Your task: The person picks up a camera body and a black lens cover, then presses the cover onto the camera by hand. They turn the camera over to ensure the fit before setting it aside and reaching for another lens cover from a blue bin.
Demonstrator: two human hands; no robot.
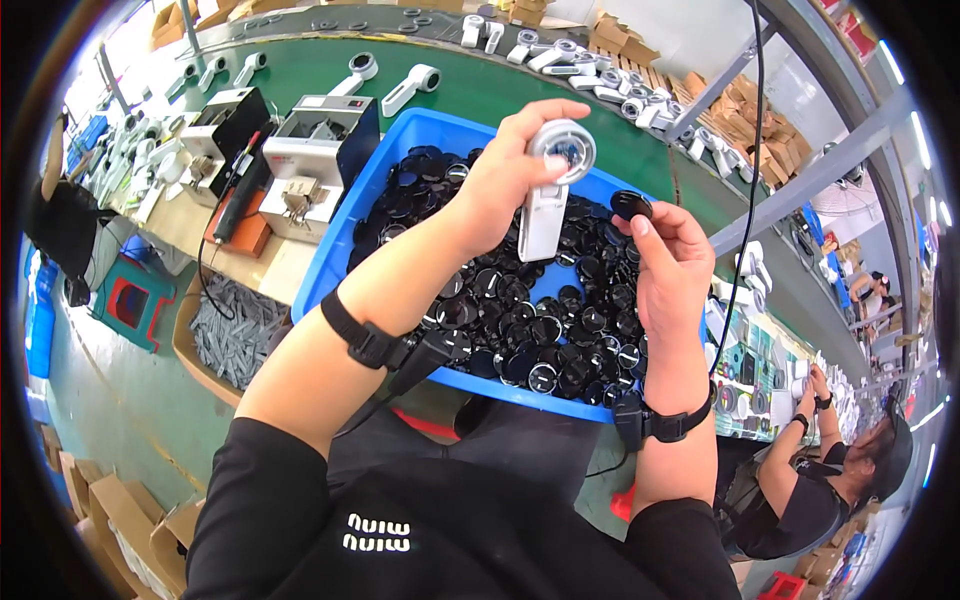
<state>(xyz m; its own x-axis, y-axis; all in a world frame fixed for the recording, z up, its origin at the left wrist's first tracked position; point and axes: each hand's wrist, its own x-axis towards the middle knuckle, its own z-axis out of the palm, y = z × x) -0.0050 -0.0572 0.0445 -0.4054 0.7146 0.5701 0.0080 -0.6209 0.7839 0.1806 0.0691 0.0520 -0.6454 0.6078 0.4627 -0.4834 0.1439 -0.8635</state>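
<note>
My left hand is closed round the head of a white handheld fan, its thumb lying across the grey ring and the handle hanging down. Inside the ring some inner parts show. Off to the right, my right hand pinches a shiny black round cover between thumb and fingers, apart from the fan. Both hands are above a blue plastic bin holding a deep heap of similar black round covers, several with small white marks.
Left of the bin stand two bench machines and a black electric screwdriver. A box of grey strips sits below. Beyond runs a green conveyor with white fans. A co-worker works at the right.
</note>
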